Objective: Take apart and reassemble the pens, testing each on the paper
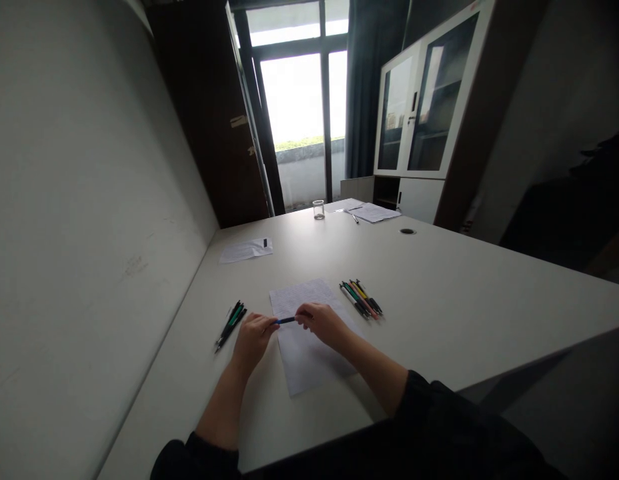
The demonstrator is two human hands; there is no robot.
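Between my two hands a dark pen (288,320) with a blue end is held level over a sheet of paper (309,367). My left hand (254,337) pinches the blue end, and my right hand (322,321) is closed around the other end. Both pen ends are partly hidden by my fingers. Faint writing covers the upper part of the sheet. Left of my left hand lies a small bunch of pens (231,325), black and green. Beyond my right hand several pens (360,299) lie side by side, with green, pink and yellow among their colours.
All this lies on a white table (439,287) against the left wall. Farther back are a crumpled sheet (247,251) with a small dark object (265,243), a clear glass (318,209), papers (374,212) with a pen (354,218), and a round cable hole (407,231).
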